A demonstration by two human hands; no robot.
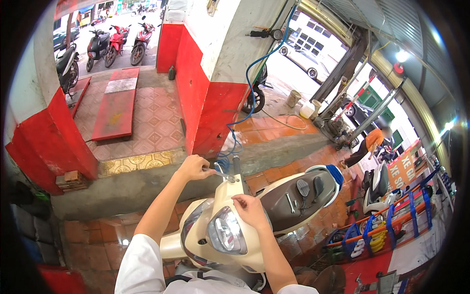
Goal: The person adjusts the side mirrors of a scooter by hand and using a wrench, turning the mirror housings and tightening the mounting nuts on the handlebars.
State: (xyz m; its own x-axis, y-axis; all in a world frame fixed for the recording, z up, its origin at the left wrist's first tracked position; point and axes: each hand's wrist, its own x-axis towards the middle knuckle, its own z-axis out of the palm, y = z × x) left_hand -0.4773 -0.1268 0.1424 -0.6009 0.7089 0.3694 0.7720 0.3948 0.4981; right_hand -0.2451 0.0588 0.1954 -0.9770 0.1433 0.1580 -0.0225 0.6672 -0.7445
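Headlight (226, 231) sits just below our right hand (250, 210), whose grip we cannot tell. Our left hand (196, 168) pinches a metal bar (224, 175).

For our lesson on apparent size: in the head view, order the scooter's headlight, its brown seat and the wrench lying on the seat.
1. Brown seat
2. Headlight, though nearer the camera
3. Wrench

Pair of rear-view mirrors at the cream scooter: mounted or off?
Off. Both rear-view mirrors lie loose on the scooter seat, stems attached, beside a metal wrench.
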